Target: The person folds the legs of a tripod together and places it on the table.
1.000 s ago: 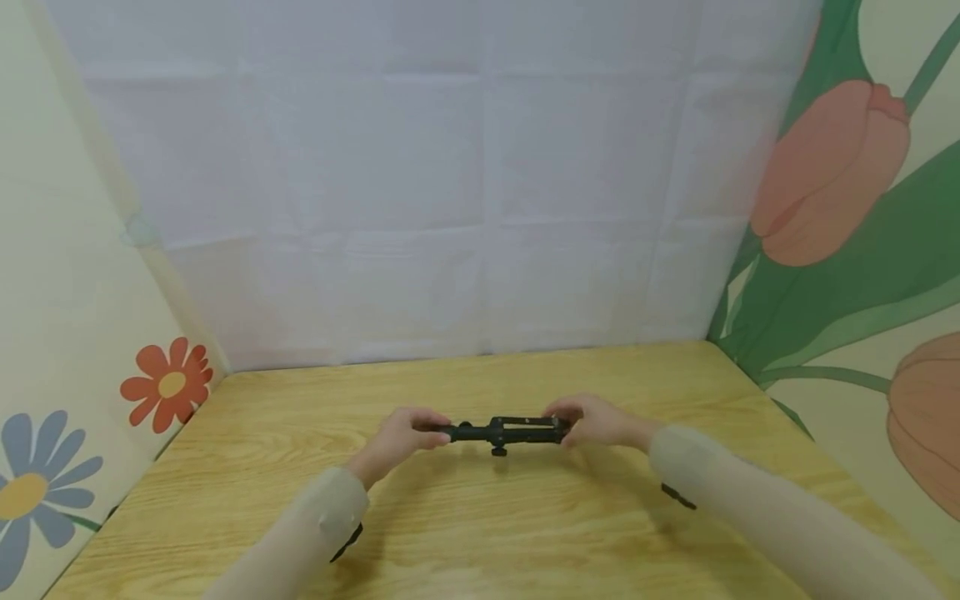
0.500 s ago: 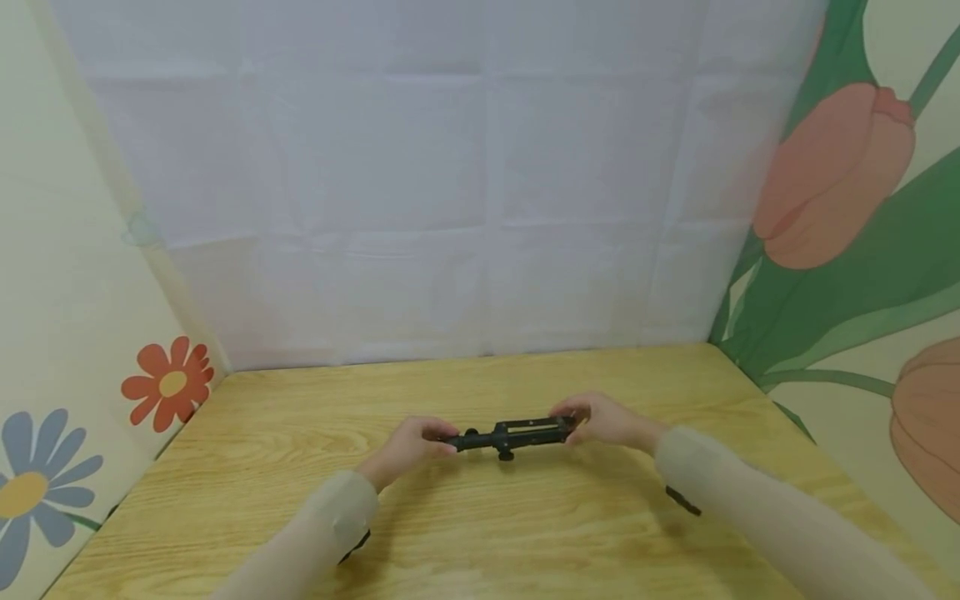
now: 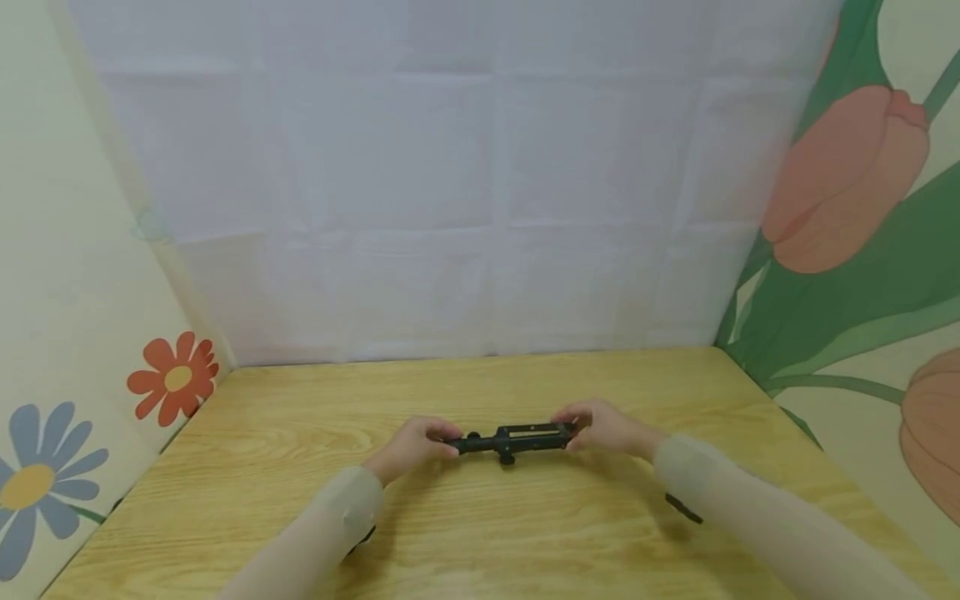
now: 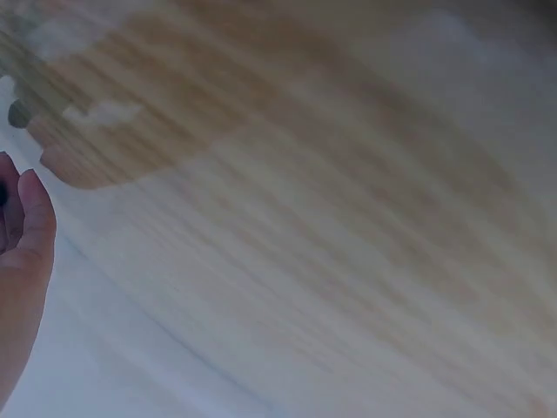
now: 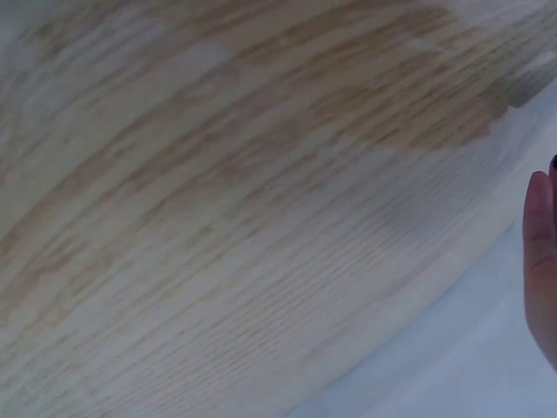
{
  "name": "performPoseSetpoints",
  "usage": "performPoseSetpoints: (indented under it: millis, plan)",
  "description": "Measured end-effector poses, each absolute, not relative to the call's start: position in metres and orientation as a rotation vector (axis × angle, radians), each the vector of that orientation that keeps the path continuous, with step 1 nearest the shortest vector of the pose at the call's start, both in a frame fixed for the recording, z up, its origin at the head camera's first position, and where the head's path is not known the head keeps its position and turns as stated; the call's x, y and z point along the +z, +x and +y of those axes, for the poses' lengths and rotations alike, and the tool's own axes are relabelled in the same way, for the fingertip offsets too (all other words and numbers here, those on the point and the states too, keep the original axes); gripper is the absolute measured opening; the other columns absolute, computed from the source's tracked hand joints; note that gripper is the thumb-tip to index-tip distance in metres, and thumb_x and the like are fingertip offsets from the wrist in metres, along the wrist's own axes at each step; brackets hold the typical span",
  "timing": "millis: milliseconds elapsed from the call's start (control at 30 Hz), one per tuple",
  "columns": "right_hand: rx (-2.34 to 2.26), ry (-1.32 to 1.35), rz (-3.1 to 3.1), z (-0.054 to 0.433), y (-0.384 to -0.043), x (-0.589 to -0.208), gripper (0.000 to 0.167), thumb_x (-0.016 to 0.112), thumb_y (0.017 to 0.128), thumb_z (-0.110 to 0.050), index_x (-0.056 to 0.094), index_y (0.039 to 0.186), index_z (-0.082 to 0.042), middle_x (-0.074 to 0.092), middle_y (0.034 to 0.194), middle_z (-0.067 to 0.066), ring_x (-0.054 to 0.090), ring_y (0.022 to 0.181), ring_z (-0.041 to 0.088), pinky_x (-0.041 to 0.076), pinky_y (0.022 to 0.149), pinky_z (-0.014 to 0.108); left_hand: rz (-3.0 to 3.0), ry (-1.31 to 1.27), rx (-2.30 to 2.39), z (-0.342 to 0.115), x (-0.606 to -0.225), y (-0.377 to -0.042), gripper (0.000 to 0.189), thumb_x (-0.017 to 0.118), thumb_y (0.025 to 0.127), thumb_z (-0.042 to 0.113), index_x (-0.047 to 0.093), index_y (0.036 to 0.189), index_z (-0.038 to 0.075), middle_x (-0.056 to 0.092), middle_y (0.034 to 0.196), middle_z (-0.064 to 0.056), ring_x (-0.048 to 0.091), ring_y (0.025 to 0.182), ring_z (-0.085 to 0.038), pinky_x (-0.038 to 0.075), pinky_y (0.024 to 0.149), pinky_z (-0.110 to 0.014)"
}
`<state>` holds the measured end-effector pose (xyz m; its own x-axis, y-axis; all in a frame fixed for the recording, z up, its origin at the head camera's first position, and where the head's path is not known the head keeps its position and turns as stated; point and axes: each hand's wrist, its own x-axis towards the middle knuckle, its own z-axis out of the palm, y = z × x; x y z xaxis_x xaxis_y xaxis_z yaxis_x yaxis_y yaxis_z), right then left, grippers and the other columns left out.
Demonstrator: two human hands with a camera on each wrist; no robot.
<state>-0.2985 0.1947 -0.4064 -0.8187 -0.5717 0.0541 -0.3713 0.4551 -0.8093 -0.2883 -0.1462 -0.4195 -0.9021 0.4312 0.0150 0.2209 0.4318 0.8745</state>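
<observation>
A slim black folded tripod, with knobs along its body and slotted legs at its right part, lies crosswise between both hands in the head view. My left hand pinches its narrow left end between thumb and fingers. At the opposite end, my right hand grips the leg tips the same way. Whether the tripod touches the table or is held just above it, I cannot tell. In the left wrist view only part of my left hand shows at the edge. The right wrist view cuts off most of my right hand.
A wood-grain table spreads under both arms. Behind it hangs a creased white cloth. Flower-patterned panels stand on the left and right sides.
The tripod has tilted a little, its left end coming slightly nearer to me. Both hands have shifted slightly right with it and keep their hold. The head view has shifted slightly too.
</observation>
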Motion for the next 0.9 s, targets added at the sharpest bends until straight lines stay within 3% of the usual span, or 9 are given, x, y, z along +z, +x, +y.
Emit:
performPoseSetpoints:
  millis: [300, 533, 733, 900]
  plan:
    - [-1.303, -0.779, 2.443, 0.1959, -0.3008, -0.4118, 0.048, 0.074, 0.077, 0.004, 0.059, 0.122, 0.01, 0.063, 0.118, 0.024, 0.064, 0.093, 0.024, 0.054, 0.081, 0.031, 2.493, 0.53, 1.427, -0.1438, -0.4179, -0.2827, 0.029, 0.07, 0.088, 0.004, 0.066, 0.115, -0.006, 0.067, 0.108, -0.011, 0.061, 0.1, -0.024, 0.05, 0.086, -0.04]
    - [-1.253, -0.81, 2.454, 0.1986, -0.3051, -0.4154, 0.046, 0.074, 0.08, 0.001, 0.058, 0.123, 0.011, 0.061, 0.121, 0.025, 0.063, 0.098, 0.026, 0.052, 0.087, 0.035, 2.488, 0.546, 1.42, -0.1444, -0.416, -0.2828, 0.029, 0.068, 0.09, 0.005, 0.065, 0.116, -0.007, 0.067, 0.103, -0.009, 0.061, 0.087, -0.017, 0.051, 0.077, -0.035]
    - [-1.211, -0.815, 2.46, 0.2005, -0.3065, -0.414, 0.047, 0.072, 0.083, -0.001, 0.056, 0.126, 0.011, 0.059, 0.125, 0.026, 0.061, 0.105, 0.031, 0.049, 0.093, 0.041, 2.492, 0.542, 1.402, -0.1444, -0.4156, -0.283, 0.029, 0.068, 0.09, 0.006, 0.064, 0.116, -0.007, 0.067, 0.104, -0.009, 0.062, 0.088, -0.017, 0.051, 0.081, -0.037]
    - [-1.204, -0.801, 2.45, 0.2041, -0.3054, -0.4124, 0.05, 0.07, 0.086, -0.004, 0.052, 0.13, 0.011, 0.055, 0.13, 0.028, 0.06, 0.109, 0.036, 0.047, 0.095, 0.044, 2.49, 0.519, 1.412, -0.1504, -0.4167, -0.2808, 0.034, 0.067, 0.092, 0.009, 0.061, 0.121, -0.008, 0.065, 0.113, -0.013, 0.062, 0.097, -0.024, 0.05, 0.086, -0.043]
